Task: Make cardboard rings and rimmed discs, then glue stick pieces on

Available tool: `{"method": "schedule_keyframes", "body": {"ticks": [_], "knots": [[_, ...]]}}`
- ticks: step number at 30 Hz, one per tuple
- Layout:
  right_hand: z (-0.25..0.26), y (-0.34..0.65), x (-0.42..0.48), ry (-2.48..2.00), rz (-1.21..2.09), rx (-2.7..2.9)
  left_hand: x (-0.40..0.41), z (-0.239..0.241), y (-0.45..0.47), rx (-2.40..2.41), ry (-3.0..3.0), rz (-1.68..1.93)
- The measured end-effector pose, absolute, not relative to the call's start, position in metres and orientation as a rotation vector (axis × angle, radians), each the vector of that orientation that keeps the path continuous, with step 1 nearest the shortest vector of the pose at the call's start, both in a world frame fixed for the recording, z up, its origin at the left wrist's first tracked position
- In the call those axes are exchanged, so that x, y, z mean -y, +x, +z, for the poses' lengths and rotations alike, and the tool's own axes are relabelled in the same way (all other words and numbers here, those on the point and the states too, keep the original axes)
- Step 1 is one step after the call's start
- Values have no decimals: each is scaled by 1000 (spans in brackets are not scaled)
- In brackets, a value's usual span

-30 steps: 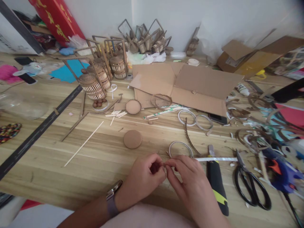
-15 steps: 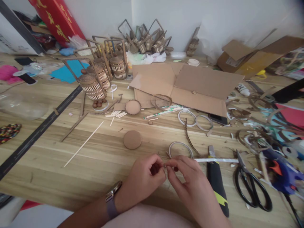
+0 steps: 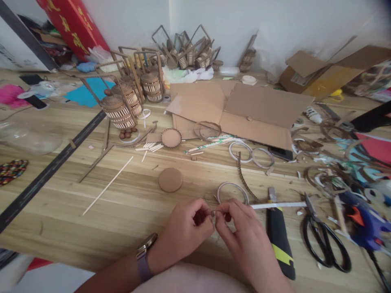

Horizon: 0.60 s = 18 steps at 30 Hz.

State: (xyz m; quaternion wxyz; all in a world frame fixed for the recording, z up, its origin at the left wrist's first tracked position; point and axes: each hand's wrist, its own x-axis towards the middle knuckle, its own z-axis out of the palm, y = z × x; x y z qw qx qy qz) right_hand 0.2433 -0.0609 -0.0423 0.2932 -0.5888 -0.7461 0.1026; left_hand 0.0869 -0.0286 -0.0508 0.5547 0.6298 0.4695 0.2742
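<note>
Where the hands meet near the table (image 3: 91,228) edge, a white ring (image 3: 232,190) lies just beyond the fingertips, a cardboard disc (image 3: 170,179) lies further left, and a knife (image 3: 279,240) and scissors (image 3: 324,240) lie to the right. Left hand (image 3: 186,232) and right hand (image 3: 244,240) both pinch one end of a strip (image 3: 277,205). Thin, white and flat, it runs rightward across the knife, its far end near the scissors.
</note>
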Motion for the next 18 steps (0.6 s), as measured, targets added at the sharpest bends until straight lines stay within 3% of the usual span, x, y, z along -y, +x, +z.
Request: {"method": "schedule_keyframes", "body": {"ticks": [6,11,14,18], "knots": [[-42,261,64,-1656,730,1584,27,-53,85,-1085,1317,684],[-39,274,71,-1435,1203,731,29,-52,85,-1034,1192,743],[-39,283,72,-1321,1285,287,31,-51,85,-973,1112,798],[-41,294,69,-1242,1200,108,29,-50,86,-839,1004,900]]}}
